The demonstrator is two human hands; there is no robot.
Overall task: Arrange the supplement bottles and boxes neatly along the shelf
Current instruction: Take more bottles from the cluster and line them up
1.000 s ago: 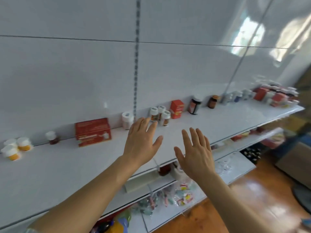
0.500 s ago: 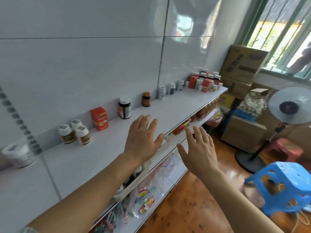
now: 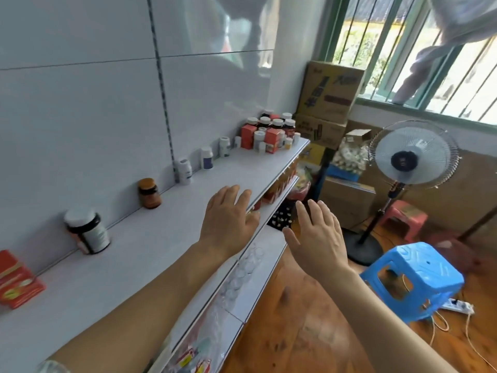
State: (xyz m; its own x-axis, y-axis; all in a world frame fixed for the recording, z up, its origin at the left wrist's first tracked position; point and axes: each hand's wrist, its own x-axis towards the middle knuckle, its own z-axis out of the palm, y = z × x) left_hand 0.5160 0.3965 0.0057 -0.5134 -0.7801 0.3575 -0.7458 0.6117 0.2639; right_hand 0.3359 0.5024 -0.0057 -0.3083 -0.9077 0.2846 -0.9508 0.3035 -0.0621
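A white shelf (image 3: 150, 254) runs along the wall. Spaced along its back stand a red box (image 3: 16, 281), a dark bottle with a white cap (image 3: 87, 231), a brown bottle (image 3: 149, 193) and three white bottles (image 3: 205, 157). A crowded cluster of bottles and red boxes (image 3: 269, 133) fills the far end. My left hand (image 3: 228, 219) hovers flat over the shelf's front edge, fingers straight, holding nothing. My right hand (image 3: 317, 235) is raised in front of the shelf, fingers spread, empty.
Lower shelves (image 3: 242, 278) hold packets and bottles. A standing fan (image 3: 411, 162), a blue plastic stool (image 3: 414, 281), a pink stool (image 3: 403, 216), stacked cardboard boxes (image 3: 330, 100) and a power strip (image 3: 457, 305) with cables occupy the wooden floor to the right.
The view has swung right along the shelf, bringing the far cluster, the fan and the stools into sight. Both hands stay empty and flat in front of me.
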